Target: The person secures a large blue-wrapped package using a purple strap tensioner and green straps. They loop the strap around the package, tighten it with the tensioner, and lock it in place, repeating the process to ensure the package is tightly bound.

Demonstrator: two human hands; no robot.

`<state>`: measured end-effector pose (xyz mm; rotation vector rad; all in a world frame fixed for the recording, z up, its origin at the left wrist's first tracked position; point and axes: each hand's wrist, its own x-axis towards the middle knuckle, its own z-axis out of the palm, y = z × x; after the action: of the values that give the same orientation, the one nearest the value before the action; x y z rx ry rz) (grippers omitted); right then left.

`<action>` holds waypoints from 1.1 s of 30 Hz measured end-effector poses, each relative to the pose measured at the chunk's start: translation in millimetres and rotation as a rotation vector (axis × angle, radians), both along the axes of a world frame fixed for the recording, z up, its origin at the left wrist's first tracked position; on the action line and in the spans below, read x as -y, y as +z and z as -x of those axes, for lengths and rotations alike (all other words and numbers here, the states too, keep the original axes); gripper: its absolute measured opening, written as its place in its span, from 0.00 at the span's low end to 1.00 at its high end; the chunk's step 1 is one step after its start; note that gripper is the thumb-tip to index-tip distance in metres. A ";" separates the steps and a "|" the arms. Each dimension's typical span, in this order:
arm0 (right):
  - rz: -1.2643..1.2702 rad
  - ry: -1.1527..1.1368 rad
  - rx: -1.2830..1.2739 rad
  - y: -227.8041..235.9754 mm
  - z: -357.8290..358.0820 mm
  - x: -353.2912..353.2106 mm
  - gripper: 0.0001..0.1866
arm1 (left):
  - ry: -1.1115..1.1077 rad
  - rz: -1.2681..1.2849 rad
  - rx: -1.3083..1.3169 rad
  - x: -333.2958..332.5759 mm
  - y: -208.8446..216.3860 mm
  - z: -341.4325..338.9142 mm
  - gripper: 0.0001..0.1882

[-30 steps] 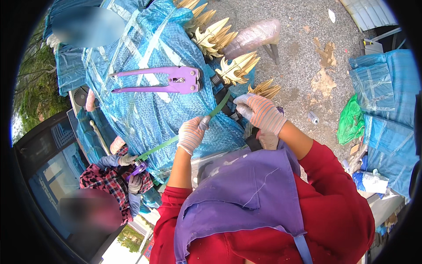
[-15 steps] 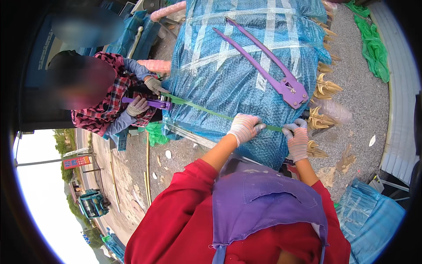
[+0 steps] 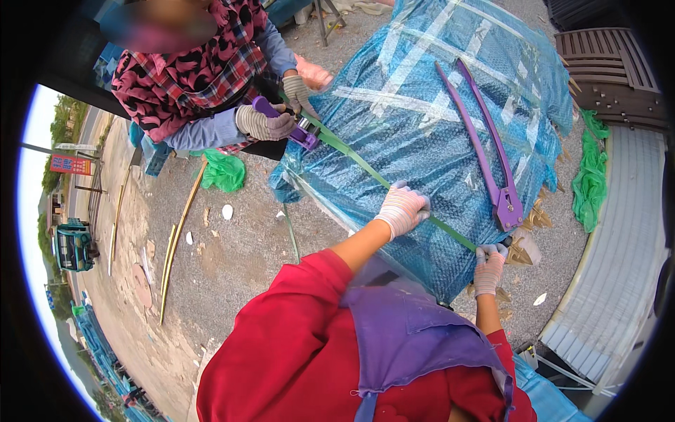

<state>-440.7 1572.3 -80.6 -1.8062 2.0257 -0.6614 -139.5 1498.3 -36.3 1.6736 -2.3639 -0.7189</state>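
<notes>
A green strapping band point(image 3: 360, 161) runs taut across a large bundle in blue bubble wrap point(image 3: 383, 151). My left hand point(image 3: 403, 211), in a striped white-and-pink work glove, is closed around the band near the bundle's front edge. At the bundle's right corner, my right hand point(image 3: 489, 271), gloved alike, pinches the band's end. A co-worker's gloved hands point(image 3: 266, 123) work a purple strapping tensioner point(image 3: 305, 133) at the other end. On top of the wrap lies a purple long-handled strapping crimper point(image 3: 506, 202), its jaw end beside my right hand.
Gold spear-shaped finials point(image 3: 520, 252) stick out of the bundle's right side. Green plastic wrap point(image 3: 589, 176) lies on the gravel beside a pale corrugated panel point(image 3: 612, 232). Thin strips point(image 3: 172, 260) and another green plastic heap point(image 3: 223, 170) lie on the left ground.
My view has turned, so the bundle and crimper appear rotated. Both my hands stay on the green band. The co-worker's tensioner handle now slants upward.
</notes>
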 end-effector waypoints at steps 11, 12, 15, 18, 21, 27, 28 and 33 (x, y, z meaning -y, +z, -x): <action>-0.142 -0.119 -0.142 2.3 -15.7 8.2 0.11 | 0.021 0.051 -0.067 10.0 -16.5 -23.2 0.05; -0.157 -0.127 -0.138 2.4 -14.6 9.4 0.10 | 0.034 0.062 -0.068 9.6 -17.7 -25.2 0.05; -0.178 -0.151 -0.130 0.1 -13.6 8.5 0.10 | 0.063 0.114 -0.079 5.8 -11.2 -38.4 0.07; -0.156 -0.150 -0.141 0.2 -17.8 8.4 0.10 | 0.091 0.229 -0.158 -0.6 -10.8 -53.4 0.09; -0.139 -0.128 -0.145 0.9 -20.3 10.6 0.09 | 0.098 0.324 -0.280 -10.1 -17.0 -64.9 0.12; -0.071 -0.105 -0.207 -2.4 -24.1 8.6 0.10 | 0.301 0.290 -0.306 -37.9 -27.0 -104.2 0.17; -0.071 -0.111 -0.212 -2.2 -25.0 9.0 0.10 | 0.339 0.260 -0.288 -42.2 -29.2 -111.2 0.17; -0.084 -0.142 -0.215 -6.7 -25.3 9.7 0.11 | 0.365 0.246 -0.225 -60.1 -51.4 -129.8 0.17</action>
<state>-415.5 1562.6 -87.3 -1.7629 2.3022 -0.4272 -9.7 1558.4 -87.7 1.7425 -1.8409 -0.4972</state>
